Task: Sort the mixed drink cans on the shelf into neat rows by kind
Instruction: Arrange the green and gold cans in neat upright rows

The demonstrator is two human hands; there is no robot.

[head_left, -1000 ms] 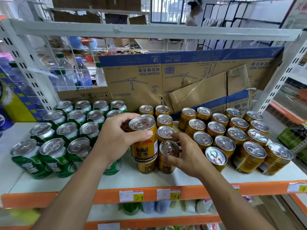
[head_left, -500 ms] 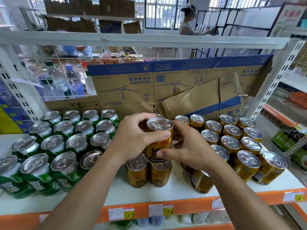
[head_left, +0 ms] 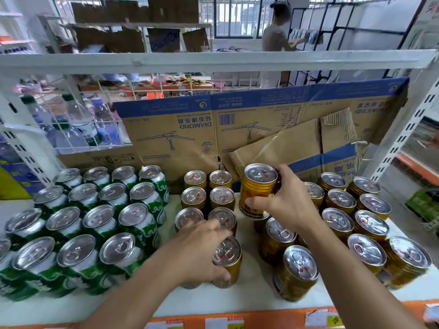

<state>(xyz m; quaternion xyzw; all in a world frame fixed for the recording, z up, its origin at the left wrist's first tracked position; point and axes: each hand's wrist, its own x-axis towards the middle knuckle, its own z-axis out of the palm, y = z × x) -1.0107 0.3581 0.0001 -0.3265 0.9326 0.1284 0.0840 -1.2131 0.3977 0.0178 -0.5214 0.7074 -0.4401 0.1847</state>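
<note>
My right hand (head_left: 288,205) grips a gold Red Bull can (head_left: 257,188) and holds it lifted above the white shelf (head_left: 256,288), between two groups of gold cans. My left hand (head_left: 199,252) is curled round another gold can (head_left: 227,260) standing at the front of the middle group. Two short rows of gold cans (head_left: 209,193) stand behind that hand. More gold cans (head_left: 351,222) fill the right side in slanted rows. Green cans (head_left: 95,217) are packed in rows on the left.
Flattened cardboard boxes (head_left: 213,129) lean against the shelf's back. Water bottles (head_left: 78,124) stand behind a wire grid at the back left. A white beam (head_left: 213,61) crosses overhead. Price tags sit on the orange front edge (head_left: 237,321). A person (head_left: 278,32) stands far behind.
The lifted gold can passed from my left hand to my right and moved right and back. My left hand dropped onto a front gold can. The camera tilted down slightly.
</note>
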